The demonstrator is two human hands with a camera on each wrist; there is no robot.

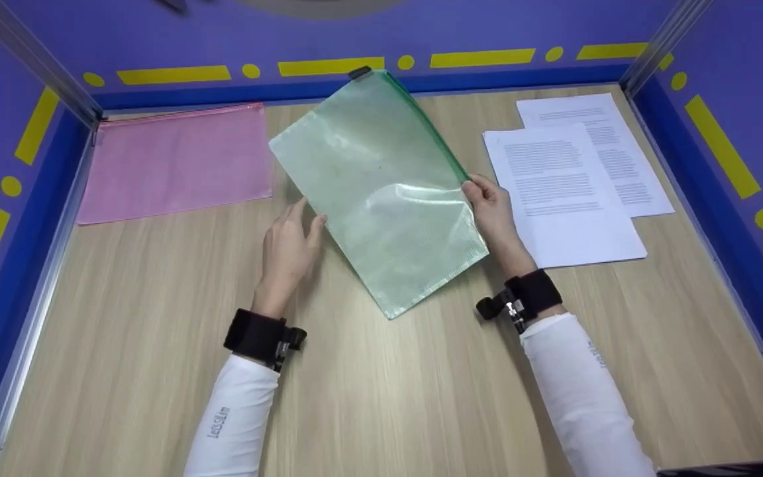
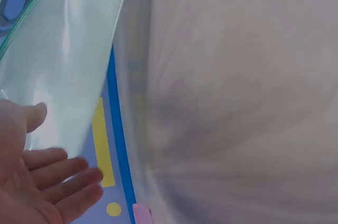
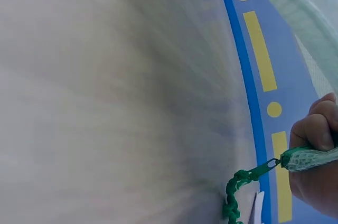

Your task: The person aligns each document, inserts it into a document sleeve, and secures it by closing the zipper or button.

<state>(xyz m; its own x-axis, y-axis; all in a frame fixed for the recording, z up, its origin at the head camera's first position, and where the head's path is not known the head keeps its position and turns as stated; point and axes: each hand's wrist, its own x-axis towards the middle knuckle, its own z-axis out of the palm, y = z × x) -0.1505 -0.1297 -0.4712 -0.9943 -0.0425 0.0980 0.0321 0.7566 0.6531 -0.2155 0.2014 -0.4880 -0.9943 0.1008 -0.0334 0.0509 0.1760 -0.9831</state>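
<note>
A translucent green zip pouch (image 1: 368,192) is held tilted above the middle of the table, its green zipper edge toward the upper right. My right hand (image 1: 493,209) pinches the pouch at the zipper edge between thumb and fingers. In the right wrist view, a green braided cord (image 3: 231,195) hangs from the zipper end beside the curled fingers (image 3: 314,129). At the pouch's left edge is my left hand (image 1: 287,248), fingers loosely extended. The left wrist view shows this palm (image 2: 26,192) with thumb and fingers apart, overlapping the pouch (image 2: 68,60).
On the left of the table (image 1: 156,344) lies a pink zip pouch (image 1: 176,165). Two overlapping stacks of printed paper (image 1: 554,199) lie at the right, close to my right hand. Purple and blue panels (image 1: 328,40) with yellow markings border the table.
</note>
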